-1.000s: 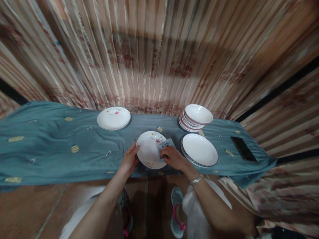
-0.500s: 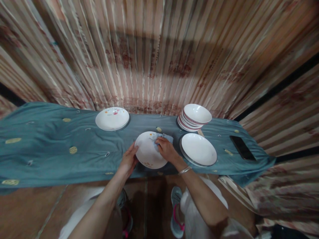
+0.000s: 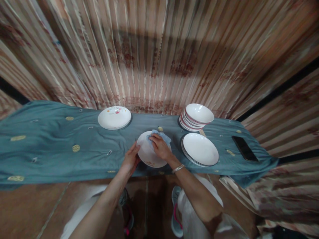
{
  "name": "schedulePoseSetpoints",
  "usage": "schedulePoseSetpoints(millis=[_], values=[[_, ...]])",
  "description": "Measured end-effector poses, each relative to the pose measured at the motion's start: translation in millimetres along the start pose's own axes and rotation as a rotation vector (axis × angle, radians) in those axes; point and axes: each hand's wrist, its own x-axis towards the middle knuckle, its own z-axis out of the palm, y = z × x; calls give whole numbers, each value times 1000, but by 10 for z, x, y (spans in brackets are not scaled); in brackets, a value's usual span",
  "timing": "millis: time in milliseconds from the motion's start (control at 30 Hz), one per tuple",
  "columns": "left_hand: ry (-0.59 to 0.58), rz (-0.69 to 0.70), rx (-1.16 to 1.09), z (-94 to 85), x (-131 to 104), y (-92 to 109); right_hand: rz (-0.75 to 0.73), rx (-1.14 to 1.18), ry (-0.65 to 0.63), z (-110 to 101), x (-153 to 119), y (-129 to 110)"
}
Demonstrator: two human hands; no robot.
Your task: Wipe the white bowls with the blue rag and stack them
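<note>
A white plate (image 3: 147, 153) with a small orange pattern near its lower rim is in front of me at the table's near side. My left hand (image 3: 132, 157) grips its left rim, thumb on top and fingers underneath. My right hand (image 3: 160, 147) presses a light blue cloth (image 3: 163, 135) onto the plate's upper part, its fingers bunched over the cloth. Part of the cloth hangs past the plate's far right rim. Right of the plate lies a stack of white plates (image 3: 200, 149). Back left is another flowered white plate stack (image 3: 114, 119).
A stack of white bowls with red bands (image 3: 198, 114) stands at the back right. A black phone (image 3: 244, 148) lies at the right end. Blue-green cloth (image 3: 54, 142) covers the narrow table, with a pleated curtain (image 3: 139, 66) right behind it.
My right hand and the cloth have shifted slightly left and up across the plate. The left hand still holds the rim. The whole view has moved a little.
</note>
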Motion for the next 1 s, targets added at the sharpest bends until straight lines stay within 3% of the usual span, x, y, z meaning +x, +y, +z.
schedulePoseSetpoints(millis=[300, 500, 700, 1000], values=[[-48, 6, -32, -14, 2, -3, -78, 139, -99, 45, -56, -295], [-20, 6, -33, -12, 12, -5, -108, 203, -215, -74, -220, -480], [66, -9, -39, 3, 12, 16, -123, 281, -313, -267, -397, -444], [31, -15, 50, 0, 1, 47, 21, -10, -165, -480, -634, -296]])
